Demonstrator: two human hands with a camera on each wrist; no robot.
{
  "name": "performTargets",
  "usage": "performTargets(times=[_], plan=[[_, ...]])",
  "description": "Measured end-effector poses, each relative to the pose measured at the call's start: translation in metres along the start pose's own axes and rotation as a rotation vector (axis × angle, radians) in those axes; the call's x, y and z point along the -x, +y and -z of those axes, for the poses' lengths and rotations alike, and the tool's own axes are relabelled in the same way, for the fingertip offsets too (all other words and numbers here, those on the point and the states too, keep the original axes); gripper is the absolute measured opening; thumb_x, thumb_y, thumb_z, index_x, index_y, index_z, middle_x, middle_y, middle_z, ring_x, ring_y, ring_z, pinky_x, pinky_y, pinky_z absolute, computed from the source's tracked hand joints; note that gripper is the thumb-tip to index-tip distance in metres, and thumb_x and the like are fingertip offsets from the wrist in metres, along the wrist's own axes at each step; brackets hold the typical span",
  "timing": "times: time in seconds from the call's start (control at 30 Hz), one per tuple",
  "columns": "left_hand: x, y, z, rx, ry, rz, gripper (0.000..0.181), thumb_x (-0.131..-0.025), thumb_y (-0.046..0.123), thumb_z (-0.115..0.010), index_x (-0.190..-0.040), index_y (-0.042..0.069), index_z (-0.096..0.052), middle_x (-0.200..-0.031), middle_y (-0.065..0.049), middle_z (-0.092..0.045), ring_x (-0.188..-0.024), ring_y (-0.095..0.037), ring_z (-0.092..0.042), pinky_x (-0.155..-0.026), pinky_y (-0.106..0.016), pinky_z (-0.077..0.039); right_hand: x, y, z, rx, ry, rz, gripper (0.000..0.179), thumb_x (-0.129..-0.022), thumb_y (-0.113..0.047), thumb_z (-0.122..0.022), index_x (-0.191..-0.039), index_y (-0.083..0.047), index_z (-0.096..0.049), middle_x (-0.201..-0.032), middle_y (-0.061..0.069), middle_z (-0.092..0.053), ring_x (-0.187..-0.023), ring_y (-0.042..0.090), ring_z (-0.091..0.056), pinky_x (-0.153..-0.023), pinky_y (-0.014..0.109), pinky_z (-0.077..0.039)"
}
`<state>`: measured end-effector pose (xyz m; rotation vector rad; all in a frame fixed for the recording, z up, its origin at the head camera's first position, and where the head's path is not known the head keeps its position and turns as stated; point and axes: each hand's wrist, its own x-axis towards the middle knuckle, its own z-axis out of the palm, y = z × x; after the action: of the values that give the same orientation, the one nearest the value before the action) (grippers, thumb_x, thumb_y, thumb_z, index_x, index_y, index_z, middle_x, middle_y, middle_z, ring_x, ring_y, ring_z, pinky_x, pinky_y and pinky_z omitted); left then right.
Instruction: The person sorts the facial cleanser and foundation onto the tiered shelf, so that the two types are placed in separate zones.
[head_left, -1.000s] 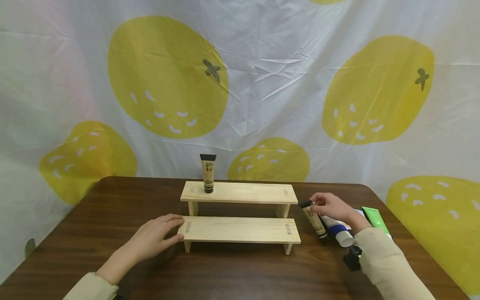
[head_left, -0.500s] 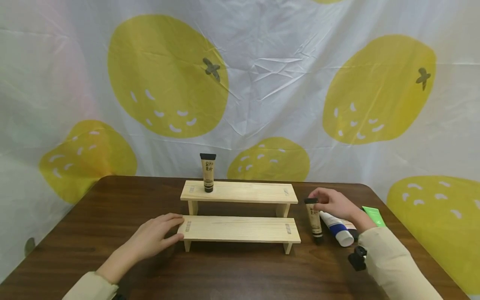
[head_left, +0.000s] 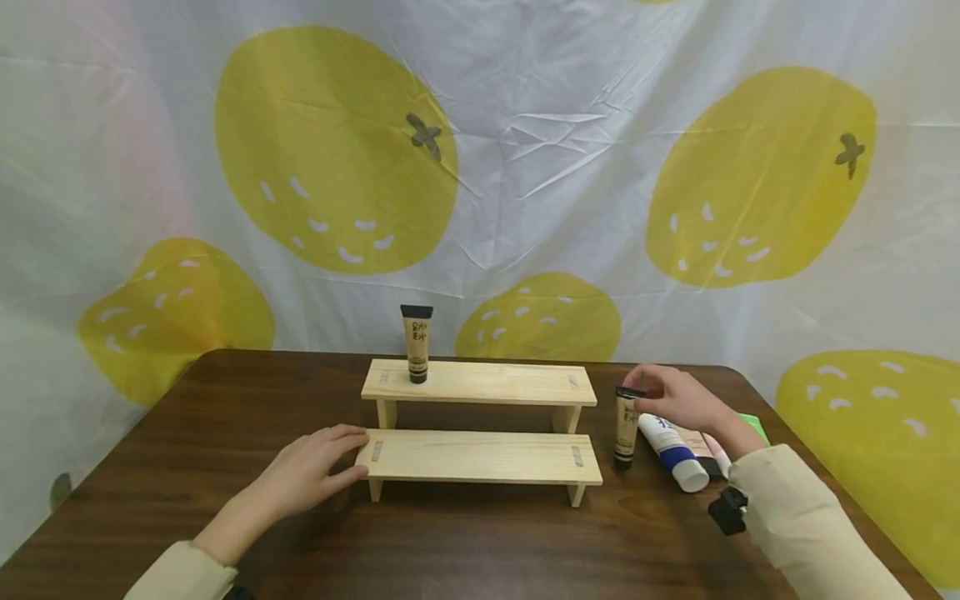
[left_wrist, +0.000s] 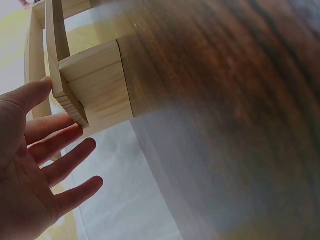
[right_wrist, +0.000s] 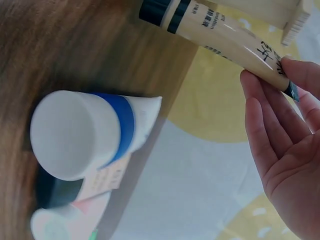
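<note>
My right hand (head_left: 678, 406) pinches a beige tube with black ends and dark lettering (head_left: 627, 425) by its flat top end. The tube stands upright, cap down, close over the table right of the shelves; in the right wrist view its black cap (right_wrist: 154, 11) points away from the fingertips. My left hand (head_left: 311, 467) rests at the left end of the lower wooden shelf (head_left: 480, 455), thumb and forefinger touching its corners, the other fingers spread in the left wrist view. A matching beige tube (head_left: 417, 346) stands cap down on the upper shelf (head_left: 495, 382), near its left end.
A white tube with a blue band (head_left: 675, 454) lies right of the held tube. Beside it lie a pinkish tube with a black cap (right_wrist: 102, 181) and a green tube (head_left: 756, 427), partly hidden by the right arm. A lemon-print cloth (head_left: 525, 208) hangs behind the dark table (head_left: 247, 392).
My right hand has turned the beige tube from leaning to upright and shifted it slightly right and up, away from the white tube. The left hand has not moved.
</note>
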<state>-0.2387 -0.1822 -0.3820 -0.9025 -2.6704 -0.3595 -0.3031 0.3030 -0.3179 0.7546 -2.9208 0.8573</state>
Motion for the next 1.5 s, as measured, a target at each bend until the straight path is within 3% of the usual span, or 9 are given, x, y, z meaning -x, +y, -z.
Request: performTargets(times=[0.27, 0.47, 0.87, 1.03, 1.2, 1.5], plan=[[0.0, 0.0, 0.001, 0.0, 0.001, -0.004, 0.043, -0.085, 0.038, -0.057, -0.111, 0.003, -0.06, -0.111, -0.009, -0.055, -0.097, -0.025, -0.055, -0.074, -0.042, -0.045, 0.001, -0.019, 0.017, -0.018, -0.04, 0.035, 0.019, -0.081, -0.007, -0.062, -0.098, -0.004, -0.055, -0.078, 0.004, -0.061, -0.064, 0.015, -0.052, -0.056, 0.031, -0.042], [0.0, 0.001, 0.001, 0.008, -0.004, 0.004, 0.044, -0.085, 0.037, -0.057, -0.112, 0.003, -0.06, -0.113, -0.009, -0.055, -0.098, -0.025, -0.054, -0.075, -0.043, -0.045, 0.0, -0.031, 0.028, -0.079, -0.038, -0.002, 0.019, -0.083, -0.007, -0.059, -0.101, -0.005, -0.052, -0.085, 0.008, -0.061, -0.069, 0.02, -0.055, -0.059, 0.034, -0.045], [0.001, 0.001, 0.001, 0.015, -0.007, 0.008, 0.045, -0.085, 0.039, -0.056, -0.112, 0.003, -0.06, -0.113, -0.009, -0.055, -0.097, -0.025, -0.055, -0.074, -0.043, -0.045, -0.006, -0.051, 0.048, -0.128, 0.055, 0.003, 0.016, -0.084, -0.006, -0.056, -0.1, -0.005, -0.053, -0.084, 0.009, -0.061, -0.077, 0.021, -0.058, -0.07, 0.036, -0.044], [0.0, 0.001, 0.001, 0.016, -0.007, 0.008, 0.045, -0.085, 0.039, -0.056, -0.112, 0.003, -0.06, -0.113, -0.009, -0.055, -0.098, -0.025, -0.054, -0.074, -0.043, -0.045, -0.012, -0.059, 0.06, -0.057, 0.083, 0.098, 0.018, -0.083, -0.005, -0.06, -0.099, -0.003, -0.053, -0.082, 0.008, -0.062, -0.075, 0.017, -0.058, -0.066, 0.029, -0.044], [0.001, 0.001, 0.0, 0.013, -0.004, 0.005, 0.044, -0.085, 0.038, -0.056, -0.112, 0.003, -0.06, -0.113, -0.009, -0.055, -0.097, -0.025, -0.055, -0.074, -0.043, -0.045, -0.017, -0.065, 0.067, -0.034, 0.095, 0.133, 0.019, -0.083, -0.005, -0.061, -0.099, -0.002, -0.053, -0.08, 0.008, -0.062, -0.07, 0.014, -0.057, -0.06, 0.028, -0.044], [0.001, 0.0, -0.001, 0.005, 0.012, -0.007, 0.043, -0.085, 0.038, -0.057, -0.111, 0.003, -0.06, -0.112, -0.008, -0.055, -0.097, -0.024, -0.055, -0.074, -0.042, -0.045, -0.023, -0.074, 0.073, -0.075, 0.075, 0.067, 0.019, -0.085, -0.01, -0.059, -0.102, -0.003, -0.053, -0.083, 0.011, -0.061, -0.07, 0.019, -0.056, -0.06, 0.031, -0.046]])
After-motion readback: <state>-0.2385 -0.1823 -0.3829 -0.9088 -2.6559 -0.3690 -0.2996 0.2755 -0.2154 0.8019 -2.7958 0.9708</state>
